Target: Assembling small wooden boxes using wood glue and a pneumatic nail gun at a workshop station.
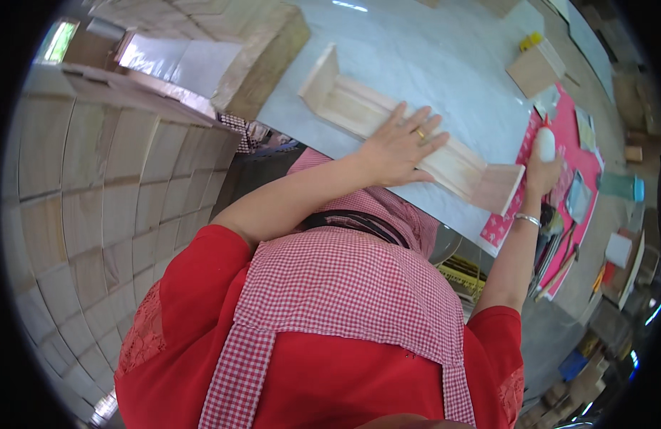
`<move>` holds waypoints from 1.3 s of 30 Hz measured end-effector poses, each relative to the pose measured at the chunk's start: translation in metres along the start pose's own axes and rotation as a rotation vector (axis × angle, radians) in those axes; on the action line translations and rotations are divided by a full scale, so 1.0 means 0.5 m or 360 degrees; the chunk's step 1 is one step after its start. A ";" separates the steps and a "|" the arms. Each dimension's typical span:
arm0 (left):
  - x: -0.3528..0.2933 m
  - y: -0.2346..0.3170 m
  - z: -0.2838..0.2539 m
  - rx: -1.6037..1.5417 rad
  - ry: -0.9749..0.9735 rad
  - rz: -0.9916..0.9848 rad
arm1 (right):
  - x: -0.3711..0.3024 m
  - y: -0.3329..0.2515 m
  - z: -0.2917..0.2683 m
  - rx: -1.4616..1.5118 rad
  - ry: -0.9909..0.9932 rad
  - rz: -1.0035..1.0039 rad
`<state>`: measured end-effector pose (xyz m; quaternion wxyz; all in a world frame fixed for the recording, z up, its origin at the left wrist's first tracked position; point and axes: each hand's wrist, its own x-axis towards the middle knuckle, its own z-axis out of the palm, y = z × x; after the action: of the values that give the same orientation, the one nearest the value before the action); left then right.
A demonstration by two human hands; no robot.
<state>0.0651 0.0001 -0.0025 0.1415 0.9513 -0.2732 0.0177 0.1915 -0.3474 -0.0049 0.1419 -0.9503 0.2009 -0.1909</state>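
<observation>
A long pale wooden piece (359, 105) lies across the near edge of the table, with a short board standing up at each end. My left hand (400, 148) rests flat on its middle, fingers spread, a ring on one of them. Part of the wood is hidden under that palm. To the right, past the piece's right end board (499, 187), my right hand (544, 174) is closed around a white squeeze bottle (546, 145) with a red nozzle pointing away from me. The bottle is held over a pink sheet (588, 161).
The light blue-grey tabletop (431, 57) stretches ahead. A small wooden box (534, 70) and a yellow item (531, 41) sit at the far right. A hammer (559, 272) lies beside my right forearm, near a teal container (624, 187). Stacked wooden blocks (116, 193) rise at left.
</observation>
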 end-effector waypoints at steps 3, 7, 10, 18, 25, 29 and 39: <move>0.003 0.011 0.005 -0.0035 0.0031 0.0009 | 0.021 0.076 0.002 0.0368 0.0349 0.0070; -0.012 0.003 0.017 -0.0036 0.0038 -0.0047 | -0.054 -0.051 -0.182 0.1382 0.0316 0.0072; -0.006 0.004 0.025 -0.0070 0.0147 0.0012 | -0.128 -0.105 -0.266 0.1617 0.0334 -0.0223; -0.007 0.003 0.029 -0.0002 0.0128 -0.0059 | -0.358 -0.315 -0.224 0.1701 -0.0523 -0.0707; -0.015 -0.009 0.021 -0.0550 0.0332 -0.0071 | -0.411 -0.409 -0.201 0.1826 -0.0684 -0.1082; -0.012 -0.006 -0.023 -0.0688 0.0210 -0.0104 | -0.411 -0.421 -0.197 0.1831 -0.0682 -0.1130; -0.014 -0.009 -0.009 -0.0996 0.0667 -0.0025 | -0.395 -0.441 -0.206 0.1694 -0.0631 -0.1239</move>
<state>0.0615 0.0087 -0.0002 0.4782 0.8399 -0.2232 0.1265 0.0536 -0.0872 0.1024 0.5443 -0.7713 -0.3059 -0.1232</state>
